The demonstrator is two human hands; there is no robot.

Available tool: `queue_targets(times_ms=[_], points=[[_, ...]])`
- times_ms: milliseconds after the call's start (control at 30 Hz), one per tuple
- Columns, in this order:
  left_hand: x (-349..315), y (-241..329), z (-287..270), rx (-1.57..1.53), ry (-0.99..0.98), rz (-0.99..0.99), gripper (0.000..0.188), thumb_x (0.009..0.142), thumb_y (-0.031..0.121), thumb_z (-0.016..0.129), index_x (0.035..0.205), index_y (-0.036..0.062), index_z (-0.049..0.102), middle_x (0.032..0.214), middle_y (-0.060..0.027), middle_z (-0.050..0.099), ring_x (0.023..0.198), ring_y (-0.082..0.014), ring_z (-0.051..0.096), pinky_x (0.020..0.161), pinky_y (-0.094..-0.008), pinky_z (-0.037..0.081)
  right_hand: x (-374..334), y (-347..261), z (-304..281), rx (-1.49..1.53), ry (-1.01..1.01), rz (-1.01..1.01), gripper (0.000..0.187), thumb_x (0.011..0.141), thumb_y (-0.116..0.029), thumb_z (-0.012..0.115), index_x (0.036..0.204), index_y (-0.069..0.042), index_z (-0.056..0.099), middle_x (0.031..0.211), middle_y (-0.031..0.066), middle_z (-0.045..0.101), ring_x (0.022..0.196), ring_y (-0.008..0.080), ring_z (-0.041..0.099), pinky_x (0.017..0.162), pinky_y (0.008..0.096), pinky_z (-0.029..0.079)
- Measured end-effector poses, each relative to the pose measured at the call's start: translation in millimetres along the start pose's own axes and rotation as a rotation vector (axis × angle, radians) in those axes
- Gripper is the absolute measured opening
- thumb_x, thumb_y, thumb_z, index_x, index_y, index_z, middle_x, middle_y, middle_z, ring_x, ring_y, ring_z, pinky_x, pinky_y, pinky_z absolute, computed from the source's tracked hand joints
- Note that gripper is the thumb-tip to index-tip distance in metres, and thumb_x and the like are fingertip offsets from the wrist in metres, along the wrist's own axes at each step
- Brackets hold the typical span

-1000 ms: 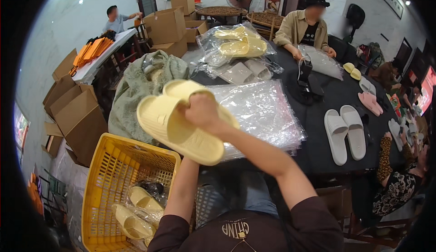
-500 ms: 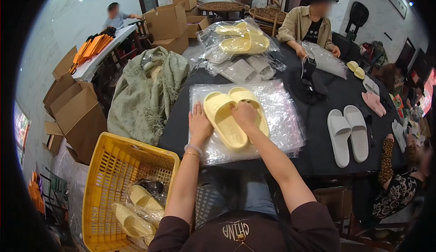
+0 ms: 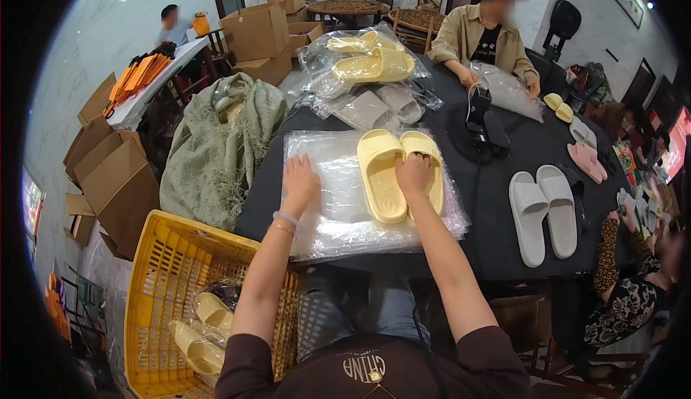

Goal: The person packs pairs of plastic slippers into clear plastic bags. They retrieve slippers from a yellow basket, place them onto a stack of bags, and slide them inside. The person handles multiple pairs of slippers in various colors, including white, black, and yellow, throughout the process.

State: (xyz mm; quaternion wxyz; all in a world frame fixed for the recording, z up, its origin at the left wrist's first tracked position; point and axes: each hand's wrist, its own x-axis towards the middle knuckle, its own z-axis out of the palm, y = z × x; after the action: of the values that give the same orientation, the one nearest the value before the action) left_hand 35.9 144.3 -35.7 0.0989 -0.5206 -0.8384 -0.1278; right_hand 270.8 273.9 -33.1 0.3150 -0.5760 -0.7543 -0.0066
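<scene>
Right hand [image 3: 414,174] is pinching yellow slippers [image 3: 382,187] toes-away atop the bag stack [image 3: 335,215], right side, left hand [image 3: 300,182] just lying flat on its left.

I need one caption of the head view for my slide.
Right hand grips yellow slippers over stacked clear bags, while the left hand rests on their left side.

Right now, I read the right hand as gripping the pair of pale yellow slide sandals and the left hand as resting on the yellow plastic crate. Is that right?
Not quite: the left hand rests on the stack of clear plastic bags, as the head view shows. The right hand is indeed gripping the pair of pale yellow slide sandals.
</scene>
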Motion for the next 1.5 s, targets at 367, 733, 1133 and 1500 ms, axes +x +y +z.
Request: queue_targets(times_ms=[367, 733, 1133, 1500], points=[[69.3, -24.5, 11.6, -0.11, 0.408, 0.145, 0.028, 0.077, 0.029, 0.067, 0.097, 0.0092, 0.066, 0.097, -0.0083, 0.062, 0.101, -0.0266, 0.055, 0.088, -0.0417, 0.04, 3.6, 3.7, 12.1, 0.011, 0.1, -0.01, 0.036, 0.08, -0.036, 0.059, 0.08, -0.001, 0.066, 0.09, 0.0156, 0.065, 0.094, 0.033, 0.057, 0.081, 0.0455, 0.043], [75.1, -29.6, 45.9, -0.054, 0.371, -0.142, 0.013, 0.08, 0.026, 0.062, 0.085, 0.0148, 0.066, 0.087, -0.0038, 0.062, 0.088, -0.0245, 0.058, 0.072, -0.0416, 0.045, -2.5, 2.8, 0.5, 0.017, 0.017, 0.013, 0.038, 0.082, -0.037, 0.058, 0.077, 0.0, 0.066, 0.083, 0.0168, 0.065, 0.085, 0.0324, 0.059, 0.079, 0.0433, 0.045], [66.2, -15.9, 30.4, -0.22, 0.374, 0.474, 0.026, 0.091, 0.014, 0.051, 0.116, 0.01, 0.059, 0.122, -0.0084, 0.056, 0.117, -0.0256, 0.05, 0.097, -0.0383, 0.038, 4.8, 0.3, 14.9, 0.232, 0.144, 0.111, 0.037, 0.074, -0.033, 0.066, 0.081, 0.003, 0.065, 0.089, 0.0204, 0.063, 0.092, 0.0354, 0.057, 0.084, 0.0429, 0.044], [64.5, -7.4, 31.3, -0.041, -0.144, 0.332, 0.049, 0.099, 0.041, 0.027, 0.143, 0.0207, 0.033, 0.151, 0.0005, 0.025, 0.14, -0.0196, 0.018, 0.113, -0.0409, 0.015, -2.9, 0.6, -5.1, 0.245, 0.077, 0.105, 0.033, 0.074, -0.027, 0.066, 0.088, 0.003, 0.065, 0.097, 0.0185, 0.063, 0.098, 0.0332, 0.055, 0.085, 0.041, 0.044]])
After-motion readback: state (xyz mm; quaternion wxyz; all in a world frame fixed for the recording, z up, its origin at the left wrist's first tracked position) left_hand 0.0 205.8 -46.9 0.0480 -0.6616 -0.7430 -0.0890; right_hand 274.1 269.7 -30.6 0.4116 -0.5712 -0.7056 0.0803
